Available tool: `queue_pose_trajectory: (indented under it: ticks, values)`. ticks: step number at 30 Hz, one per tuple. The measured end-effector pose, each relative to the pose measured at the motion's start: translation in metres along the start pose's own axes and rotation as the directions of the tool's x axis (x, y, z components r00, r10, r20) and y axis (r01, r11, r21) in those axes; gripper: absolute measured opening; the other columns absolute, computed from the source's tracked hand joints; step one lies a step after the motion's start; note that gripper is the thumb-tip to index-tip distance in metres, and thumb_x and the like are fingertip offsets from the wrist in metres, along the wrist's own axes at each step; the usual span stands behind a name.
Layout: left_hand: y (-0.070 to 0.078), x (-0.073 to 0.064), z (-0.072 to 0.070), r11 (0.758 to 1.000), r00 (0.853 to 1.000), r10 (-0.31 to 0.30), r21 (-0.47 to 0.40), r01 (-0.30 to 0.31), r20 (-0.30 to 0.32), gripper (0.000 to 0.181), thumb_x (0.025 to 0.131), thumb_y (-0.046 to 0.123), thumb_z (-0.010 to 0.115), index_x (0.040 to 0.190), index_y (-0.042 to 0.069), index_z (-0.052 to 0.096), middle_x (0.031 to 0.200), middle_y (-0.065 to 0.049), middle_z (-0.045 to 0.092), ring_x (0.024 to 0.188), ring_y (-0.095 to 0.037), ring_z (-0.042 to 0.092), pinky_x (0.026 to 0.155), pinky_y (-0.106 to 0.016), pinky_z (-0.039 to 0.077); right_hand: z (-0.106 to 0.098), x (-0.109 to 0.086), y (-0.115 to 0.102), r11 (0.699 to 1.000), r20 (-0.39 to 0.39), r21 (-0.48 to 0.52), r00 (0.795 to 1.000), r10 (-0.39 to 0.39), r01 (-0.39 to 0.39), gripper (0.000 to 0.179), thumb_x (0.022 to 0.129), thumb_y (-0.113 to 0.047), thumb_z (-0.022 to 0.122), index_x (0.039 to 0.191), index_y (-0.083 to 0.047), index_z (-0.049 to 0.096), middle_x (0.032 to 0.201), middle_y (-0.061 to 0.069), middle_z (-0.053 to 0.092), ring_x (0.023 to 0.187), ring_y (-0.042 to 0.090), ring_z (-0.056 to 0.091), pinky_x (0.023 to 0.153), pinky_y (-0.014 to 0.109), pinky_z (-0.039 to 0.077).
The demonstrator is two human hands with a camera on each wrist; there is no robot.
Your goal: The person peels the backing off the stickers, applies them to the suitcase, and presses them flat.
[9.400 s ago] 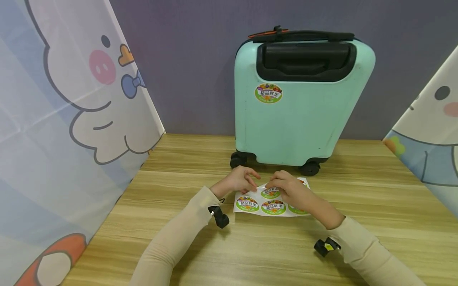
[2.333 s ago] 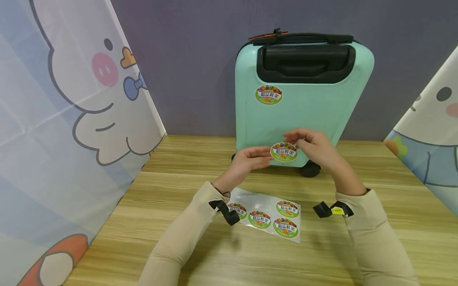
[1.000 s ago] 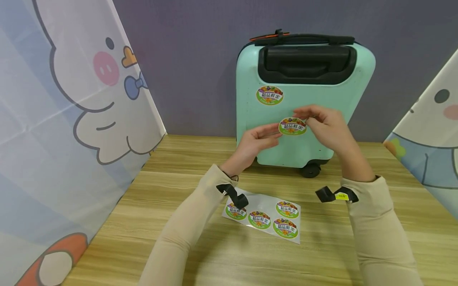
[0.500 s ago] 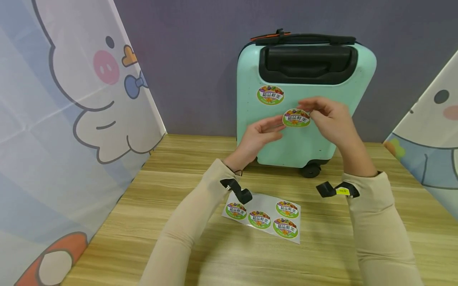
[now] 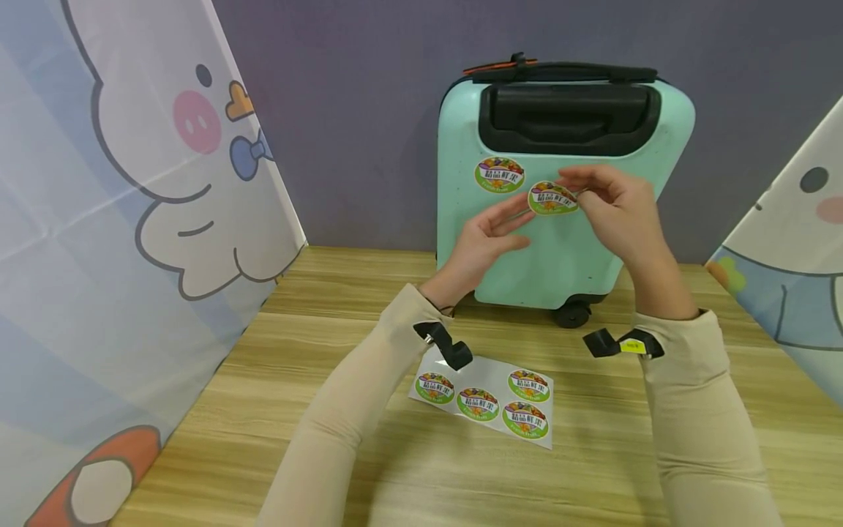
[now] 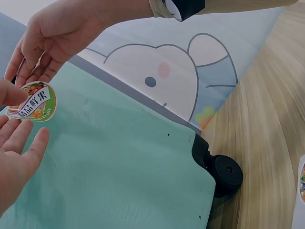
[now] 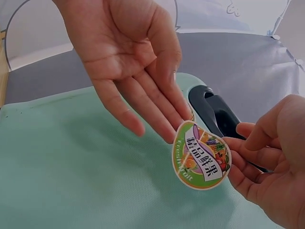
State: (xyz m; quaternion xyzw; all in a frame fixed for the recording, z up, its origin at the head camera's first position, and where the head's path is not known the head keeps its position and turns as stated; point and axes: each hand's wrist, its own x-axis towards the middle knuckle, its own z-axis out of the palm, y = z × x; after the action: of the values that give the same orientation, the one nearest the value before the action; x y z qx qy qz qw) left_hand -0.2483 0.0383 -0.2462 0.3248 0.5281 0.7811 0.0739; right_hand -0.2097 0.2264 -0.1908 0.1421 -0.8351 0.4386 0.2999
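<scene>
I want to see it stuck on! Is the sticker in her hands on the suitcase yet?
Not yet. The right hand pinches the sticker by its edge, in front of the suitcase.

Looking like a staged recording booth, not a home: wooden table (image 5: pixel 593 476) sitting against a plain grey wall (image 5: pixel 356 110), cartoon-print screens (image 5: pixel 118 219) standing along both side edges.

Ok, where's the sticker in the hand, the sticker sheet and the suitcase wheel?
sticker (image 5: pixel 553 198), head view, its printed middle.
sticker sheet (image 5: pixel 490 368), head view, bare backing above the stickers.
suitcase wheel (image 6: pixel 228 171), left wrist view, the wheel's black hub.
</scene>
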Motion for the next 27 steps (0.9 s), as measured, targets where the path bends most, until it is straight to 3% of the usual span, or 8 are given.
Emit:
queue_pose_trajectory:
  ticks: [10,17,27]
  values:
    - [-0.001,0.008,0.004,1.0,1.0,0.013,-0.02,-0.013,0.013,0.068,0.088,-0.025,0.053,0.15,-0.002,0.039,0.153,-0.016,0.041,0.135,-0.022,0.048,0.093,-0.033,0.053,-0.001,0.004,-0.001,0.999,-0.06,-0.007,0.997,-0.045,0.045,0.033,0.095,-0.002,0.048,0.119,-0.001,0.072,0.102,-0.013,0.072,0.088,-0.004,0.06,0.073,0.013,0.043]
    - [0.001,0.01,0.007,1.0,0.998,0.016,0.008,-0.017,0.056,0.072,0.089,-0.024,0.054,0.154,0.0,0.033,0.157,-0.013,0.036,0.138,-0.017,0.044,0.094,-0.03,0.051,0.001,0.004,0.0,0.995,-0.095,-0.024,0.991,-0.096,0.095,0.033,0.094,0.0,0.048,0.117,0.0,0.072,0.104,-0.007,0.073,0.087,-0.006,0.059,0.074,0.013,0.043]
    - [0.002,0.012,0.011,1.0,0.996,0.004,-0.001,-0.004,0.092,0.075,0.09,-0.024,0.052,0.156,0.002,0.028,0.16,-0.012,0.03,0.141,-0.013,0.038,0.102,-0.044,0.046,0.002,0.007,0.004,0.99,-0.115,-0.057,0.984,-0.136,0.131,0.035,0.093,0.003,0.047,0.116,-0.002,0.073,0.101,-0.012,0.07,0.09,-0.008,0.057,0.077,0.015,0.042]
